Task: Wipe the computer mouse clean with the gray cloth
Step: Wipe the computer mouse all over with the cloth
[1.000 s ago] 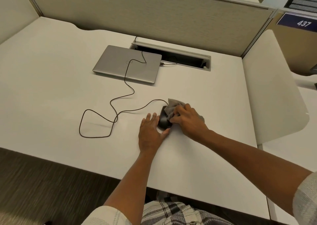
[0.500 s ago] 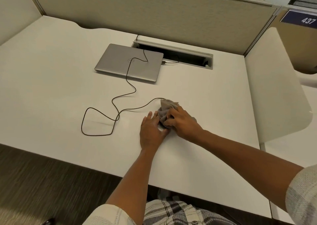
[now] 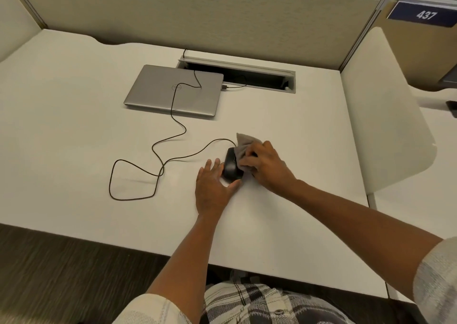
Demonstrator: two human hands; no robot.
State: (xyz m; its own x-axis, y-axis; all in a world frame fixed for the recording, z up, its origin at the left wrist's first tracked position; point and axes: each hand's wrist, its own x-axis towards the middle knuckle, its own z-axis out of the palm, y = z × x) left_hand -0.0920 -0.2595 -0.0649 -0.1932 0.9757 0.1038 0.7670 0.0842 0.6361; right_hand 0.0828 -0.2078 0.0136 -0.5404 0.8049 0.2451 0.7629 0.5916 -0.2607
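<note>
A black wired computer mouse (image 3: 231,167) lies on the white desk (image 3: 74,125), right of centre. My left hand (image 3: 214,186) rests flat beside it, fingers along its left side and thumb at its near end, steadying it. My right hand (image 3: 265,166) presses the gray cloth (image 3: 243,145) onto the mouse's right side. The cloth's far corner sticks up past my fingers. The left half of the mouse's top shows bare.
The mouse cable (image 3: 148,172) loops across the desk to the left and runs over a closed silver laptop (image 3: 174,90) at the back. A cable slot (image 3: 237,76) lies behind it. A partition wall closes the back; a white side panel (image 3: 385,116) stands at right.
The cloth covered the whole mouse half a second ago. My right hand has drawn it to the right, and the mouse's dark top shows again. My left hand has stayed put.
</note>
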